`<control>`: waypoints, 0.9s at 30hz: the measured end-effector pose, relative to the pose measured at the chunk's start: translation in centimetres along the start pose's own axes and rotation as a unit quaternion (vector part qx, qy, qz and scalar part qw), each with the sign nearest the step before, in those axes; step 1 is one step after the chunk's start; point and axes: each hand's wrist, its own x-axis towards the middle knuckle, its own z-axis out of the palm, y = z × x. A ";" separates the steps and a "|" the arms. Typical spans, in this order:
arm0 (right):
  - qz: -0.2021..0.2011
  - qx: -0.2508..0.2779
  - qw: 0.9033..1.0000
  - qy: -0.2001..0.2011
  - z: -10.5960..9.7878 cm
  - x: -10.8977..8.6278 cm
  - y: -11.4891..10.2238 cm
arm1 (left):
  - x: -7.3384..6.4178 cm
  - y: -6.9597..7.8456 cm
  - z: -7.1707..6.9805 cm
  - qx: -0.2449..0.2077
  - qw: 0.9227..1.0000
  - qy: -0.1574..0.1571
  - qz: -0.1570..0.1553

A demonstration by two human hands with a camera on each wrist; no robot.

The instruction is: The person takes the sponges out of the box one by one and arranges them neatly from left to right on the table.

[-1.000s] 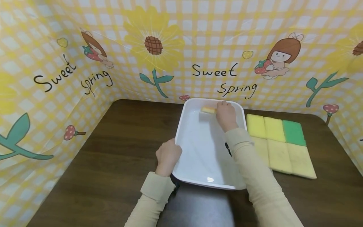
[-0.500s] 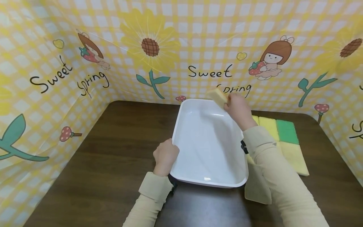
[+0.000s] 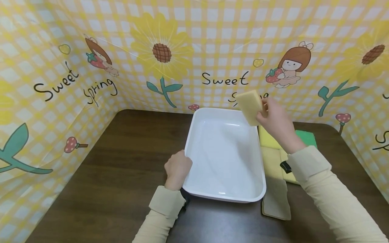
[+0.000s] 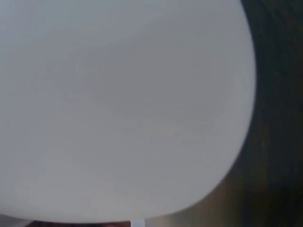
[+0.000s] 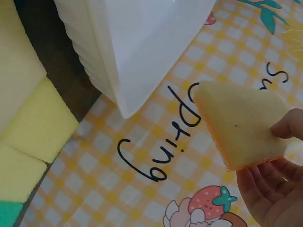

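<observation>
My right hand (image 3: 278, 121) pinches a yellow sponge (image 3: 250, 106) between thumb and fingers, held up over the far right corner of a white tray (image 3: 218, 152). In the right wrist view the thumb lies on the sponge's (image 5: 236, 127) flat face and the fingers (image 5: 265, 189) are behind its lower edge; an orange-tinted side shows. My left hand (image 3: 178, 167) grips the tray's left rim, its fingertips hidden. The left wrist view is blurred and filled by the pale tray (image 4: 123, 113).
Right of the tray lie several yellow sponges (image 3: 270, 158) in rows, with a green one (image 3: 307, 136) at the far end, partly behind my right arm. A thin grey-brown pad (image 3: 276, 197) lies by the tray's near right corner. A checked cloth (image 3: 188, 67) walls the dark wooden table (image 3: 121, 162).
My right hand has lifted the sponge out of the tray's far end and drawn it rightward, tilting it upright. The left hand stays on the rim. The grey-brown pad has come into view.
</observation>
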 end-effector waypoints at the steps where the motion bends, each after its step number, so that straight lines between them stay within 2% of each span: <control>1: -0.002 0.003 1.000 0.005 -0.3 -0.4 0.2 | 0.0 0.0 0.0 0.000 1.000 0.000 0.000; 7: -0.024 -0.008 0.999 0.040 -1.3 -2.6 1.4 | 0.0 0.0 0.1 0.007 1.000 0.002 -0.003; 11: -0.021 -0.003 0.998 0.059 -2.1 -4.0 2.2 | 0.0 0.1 0.1 0.010 1.000 0.003 -0.004; 19: -0.010 0.007 0.997 0.071 -3.4 -6.5 4.1 | -0.1 0.1 0.2 0.009 1.000 0.005 0.001; 27: 0.035 -0.001 0.998 0.054 -4.5 -8.4 6.0 | -0.1 0.0 0.3 0.016 1.000 0.008 0.004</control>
